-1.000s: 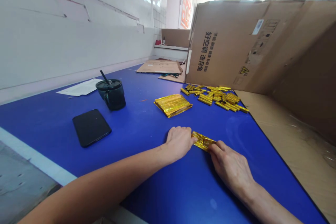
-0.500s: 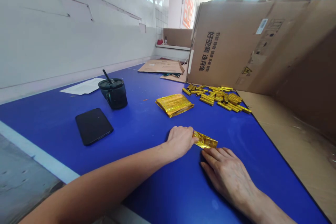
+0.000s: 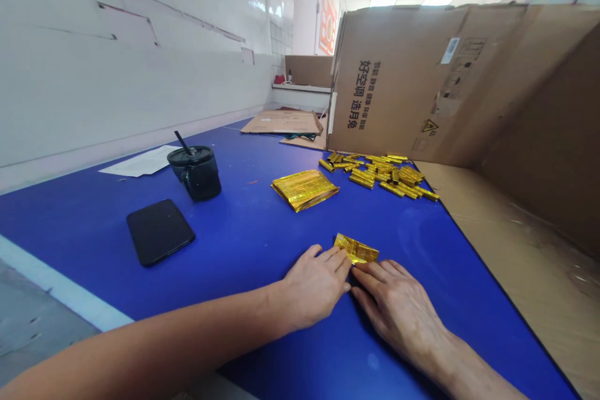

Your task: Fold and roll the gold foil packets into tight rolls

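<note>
A small folded sheet of shiny gold foil paper (image 3: 360, 250) lies on the blue table (image 3: 281, 362) in front of me. My left hand (image 3: 319, 281) rests at its near left edge, fingers stretched out and fingertips touching the foil. Beside it, my right hand (image 3: 398, 300) lies palm down with extended fingers against the near right edge. Both thumbs are close together on the table side. Farther off sits a flat stack of gold foil sheets (image 3: 304, 189). Behind and to the right is a loose pile of rolled gold foil tubes (image 3: 382, 172).
A dark lidded mug with a straw (image 3: 195, 174) and a black phone (image 3: 160, 231) are on the left, near a white paper sheet (image 3: 138, 161). Flattened cardboard (image 3: 281, 122) lies at the back. A large cardboard box (image 3: 403, 87) stands along the right side.
My left hand has shifted from gripping the foil's left end to lying along its near edge, closer to my right hand. The view has shifted slightly.
</note>
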`<action>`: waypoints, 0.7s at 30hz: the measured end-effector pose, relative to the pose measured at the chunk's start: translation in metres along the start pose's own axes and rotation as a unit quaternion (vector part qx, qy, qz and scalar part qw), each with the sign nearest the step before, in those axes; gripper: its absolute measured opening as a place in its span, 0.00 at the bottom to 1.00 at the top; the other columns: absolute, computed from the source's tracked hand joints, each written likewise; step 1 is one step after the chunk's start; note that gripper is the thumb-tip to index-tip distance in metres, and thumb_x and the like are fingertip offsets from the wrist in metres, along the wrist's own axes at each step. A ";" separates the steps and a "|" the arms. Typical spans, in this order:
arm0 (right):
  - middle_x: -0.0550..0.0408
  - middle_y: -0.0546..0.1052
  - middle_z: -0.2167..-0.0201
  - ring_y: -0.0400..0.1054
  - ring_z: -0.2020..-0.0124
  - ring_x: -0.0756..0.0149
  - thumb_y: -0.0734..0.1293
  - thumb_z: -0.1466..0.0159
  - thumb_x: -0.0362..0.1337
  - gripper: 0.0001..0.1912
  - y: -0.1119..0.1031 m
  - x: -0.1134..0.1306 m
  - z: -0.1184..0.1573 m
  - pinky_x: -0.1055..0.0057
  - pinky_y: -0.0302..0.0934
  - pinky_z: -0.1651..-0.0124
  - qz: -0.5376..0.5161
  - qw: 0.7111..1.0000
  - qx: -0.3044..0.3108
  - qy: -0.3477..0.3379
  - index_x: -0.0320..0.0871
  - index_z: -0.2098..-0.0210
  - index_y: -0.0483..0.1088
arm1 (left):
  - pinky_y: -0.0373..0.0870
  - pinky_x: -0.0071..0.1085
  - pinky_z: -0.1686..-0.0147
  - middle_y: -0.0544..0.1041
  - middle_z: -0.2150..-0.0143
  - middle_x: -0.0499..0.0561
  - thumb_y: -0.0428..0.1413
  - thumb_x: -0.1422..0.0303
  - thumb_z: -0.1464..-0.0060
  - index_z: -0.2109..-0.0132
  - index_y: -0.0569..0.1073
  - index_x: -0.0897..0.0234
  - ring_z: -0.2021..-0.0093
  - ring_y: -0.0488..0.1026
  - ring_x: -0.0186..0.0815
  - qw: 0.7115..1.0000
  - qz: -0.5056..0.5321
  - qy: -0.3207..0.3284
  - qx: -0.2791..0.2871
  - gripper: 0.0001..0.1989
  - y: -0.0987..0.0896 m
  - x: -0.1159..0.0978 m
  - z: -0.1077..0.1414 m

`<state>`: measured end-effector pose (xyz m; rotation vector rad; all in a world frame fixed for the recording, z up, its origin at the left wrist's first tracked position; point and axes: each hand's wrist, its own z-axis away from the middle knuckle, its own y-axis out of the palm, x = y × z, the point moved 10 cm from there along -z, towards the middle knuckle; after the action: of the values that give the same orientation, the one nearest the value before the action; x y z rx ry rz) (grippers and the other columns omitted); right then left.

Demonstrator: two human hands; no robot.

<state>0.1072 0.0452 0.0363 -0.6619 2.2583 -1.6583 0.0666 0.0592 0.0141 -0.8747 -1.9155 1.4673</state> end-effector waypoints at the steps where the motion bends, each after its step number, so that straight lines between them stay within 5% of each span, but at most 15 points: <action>1: 0.51 0.74 0.62 0.67 0.63 0.62 0.59 0.43 0.33 0.13 0.000 -0.001 0.001 0.62 0.57 0.56 0.001 1.000 -0.008 -0.001 0.44 0.60 0.69 | 0.53 0.37 0.52 0.63 0.47 0.55 0.42 0.64 0.43 0.47 0.59 0.67 0.46 0.58 0.38 1.000 -0.002 -0.006 0.002 0.18 0.001 0.001 0.000; 10: 0.47 0.71 0.54 0.65 0.55 0.58 0.59 0.43 0.34 0.15 0.008 -0.003 0.000 0.54 0.54 0.52 0.029 0.999 0.020 0.008 0.40 0.56 0.68 | 0.53 0.40 0.51 0.65 0.48 0.57 0.41 0.64 0.43 0.47 0.59 0.68 0.47 0.58 0.40 1.000 -0.008 -0.020 0.013 0.19 0.003 0.001 0.000; 21: 0.42 0.70 0.54 0.62 0.53 0.54 0.58 0.43 0.45 0.21 0.005 0.030 0.007 0.53 0.49 0.48 0.015 0.998 0.051 -0.037 0.41 0.54 0.67 | 0.42 0.52 0.48 0.60 0.43 0.49 0.39 0.67 0.43 0.46 0.58 0.59 0.41 0.48 0.42 0.998 0.039 -0.010 0.054 0.18 0.001 0.025 -0.008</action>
<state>0.0839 0.0255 0.0315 -0.6507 2.1061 -1.6940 0.0574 0.0832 0.0157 -0.8960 -1.8152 1.6157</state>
